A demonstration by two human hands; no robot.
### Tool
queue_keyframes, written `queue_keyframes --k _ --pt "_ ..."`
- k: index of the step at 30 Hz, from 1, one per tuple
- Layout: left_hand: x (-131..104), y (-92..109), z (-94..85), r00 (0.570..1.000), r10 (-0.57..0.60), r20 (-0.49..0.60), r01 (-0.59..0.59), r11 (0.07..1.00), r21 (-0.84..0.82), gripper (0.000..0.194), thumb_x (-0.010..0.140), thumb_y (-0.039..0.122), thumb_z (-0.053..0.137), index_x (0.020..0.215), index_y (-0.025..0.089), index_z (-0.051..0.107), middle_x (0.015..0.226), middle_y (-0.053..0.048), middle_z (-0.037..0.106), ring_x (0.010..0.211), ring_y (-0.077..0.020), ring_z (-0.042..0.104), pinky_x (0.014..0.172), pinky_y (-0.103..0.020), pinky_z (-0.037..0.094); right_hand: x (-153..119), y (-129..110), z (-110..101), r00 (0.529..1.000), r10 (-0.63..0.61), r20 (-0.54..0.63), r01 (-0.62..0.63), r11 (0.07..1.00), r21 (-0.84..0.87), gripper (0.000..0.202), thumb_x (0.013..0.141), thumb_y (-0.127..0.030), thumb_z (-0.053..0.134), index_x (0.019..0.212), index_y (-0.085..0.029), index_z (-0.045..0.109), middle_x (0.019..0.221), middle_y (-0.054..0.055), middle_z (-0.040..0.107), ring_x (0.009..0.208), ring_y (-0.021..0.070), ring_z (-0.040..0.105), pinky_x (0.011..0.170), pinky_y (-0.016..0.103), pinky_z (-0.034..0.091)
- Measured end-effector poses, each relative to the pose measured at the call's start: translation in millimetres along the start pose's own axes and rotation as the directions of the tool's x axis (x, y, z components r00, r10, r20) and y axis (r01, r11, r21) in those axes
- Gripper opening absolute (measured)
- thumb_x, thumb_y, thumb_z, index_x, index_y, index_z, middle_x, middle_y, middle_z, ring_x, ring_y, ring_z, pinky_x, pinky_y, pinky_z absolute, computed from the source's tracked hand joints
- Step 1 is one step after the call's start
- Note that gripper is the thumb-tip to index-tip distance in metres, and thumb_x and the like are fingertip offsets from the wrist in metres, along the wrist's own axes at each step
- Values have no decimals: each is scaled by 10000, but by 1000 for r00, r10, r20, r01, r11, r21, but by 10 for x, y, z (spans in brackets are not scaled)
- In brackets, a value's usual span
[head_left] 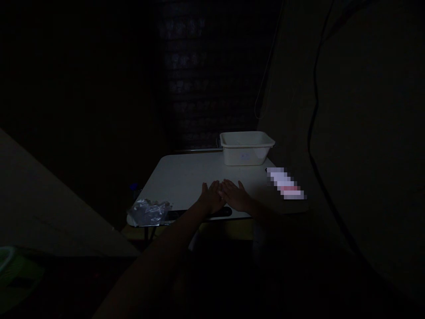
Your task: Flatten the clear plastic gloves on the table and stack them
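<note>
My left hand (pixel 212 198) and my right hand (pixel 235 196) are side by side above the white table (pixel 189 173), close to its front edge. Their fingers point away from me and are stretched out, with the thumbs on the outer sides. The fingertips of both hands meet or overlap in the middle. It is too dark to make out whether anything small lies between them. Below the hands, a long dark strip (pixel 179 214) runs along the near edge of the tabletop.
A white plastic tub (pixel 245 155) stands at the table's back right. At the front left corner lies a crumpled clear plastic bag (pixel 149 212). A bright pixelated screen-like object (pixel 286 184) is on the right. A dark cable (pixel 314 110) hangs along the right wall. Something green (pixel 20 279) sits low at left.
</note>
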State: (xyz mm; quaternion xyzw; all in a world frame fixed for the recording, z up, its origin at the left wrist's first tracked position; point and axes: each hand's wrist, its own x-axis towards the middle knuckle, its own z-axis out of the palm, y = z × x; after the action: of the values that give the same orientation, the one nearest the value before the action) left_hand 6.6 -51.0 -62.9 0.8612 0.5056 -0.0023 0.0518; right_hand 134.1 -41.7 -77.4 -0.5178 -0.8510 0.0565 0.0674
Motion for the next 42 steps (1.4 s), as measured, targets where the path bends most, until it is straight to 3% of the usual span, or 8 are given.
queue_keyframes --k 28,42 --pt "12 7 -1 1000 -3 -8 3 1000 -8 560 788 371 280 1266 83 233 1319 -183 209 1218 -286 138 917 -545 64 10 -12 -15 999 24 41 -24 1000 11 580 810 -460 79 1270 -154 252 1344 97 213 1234 193 132 954 498 83" --pt "-7 -3 1 1000 4 -22 -4 1000 -15 552 799 376 255 1262 76 237 1318 -182 216 1223 -270 128 919 -524 99 9 -14 -24 1000 12 -2 -11 998 66 529 820 -439 139 1238 -166 312 1326 100 260 1224 195 172 944 513 109"
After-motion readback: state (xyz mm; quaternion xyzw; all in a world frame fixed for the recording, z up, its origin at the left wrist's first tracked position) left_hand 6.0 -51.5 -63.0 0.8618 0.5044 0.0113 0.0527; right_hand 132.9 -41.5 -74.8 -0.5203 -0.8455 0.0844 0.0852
